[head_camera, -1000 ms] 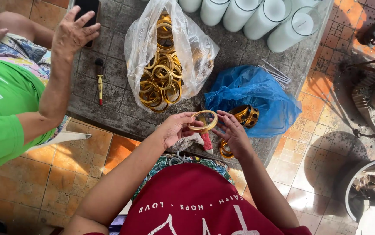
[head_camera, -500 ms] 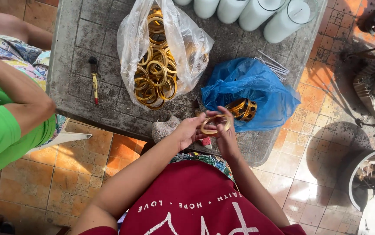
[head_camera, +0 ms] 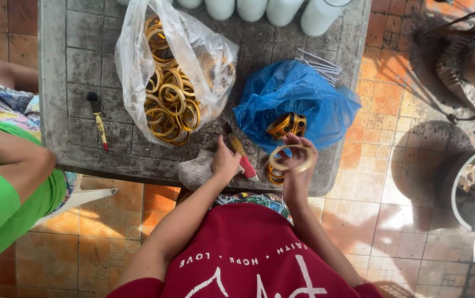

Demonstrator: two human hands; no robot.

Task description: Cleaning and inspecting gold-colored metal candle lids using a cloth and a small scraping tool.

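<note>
Brass-coloured rings (head_camera: 168, 105) fill clear bag (head_camera: 193, 49); blue bag (head_camera: 303, 94) apparently holds few.

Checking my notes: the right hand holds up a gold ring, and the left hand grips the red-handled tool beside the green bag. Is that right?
Almost. The bag is blue, not green, as the head view shows. The rest stands: the right hand holds up a gold ring, and the left hand grips the red-handled tool beside it.

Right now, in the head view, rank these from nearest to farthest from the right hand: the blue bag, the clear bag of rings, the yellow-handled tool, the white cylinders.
From the right hand:
1. Blue bag, just beyond the hand.
2. Clear bag of rings, centre of the table, to its left.
3. White cylinders, along the far edge; close to the clear bag in rank.
4. Yellow-handled tool, far left.
</note>
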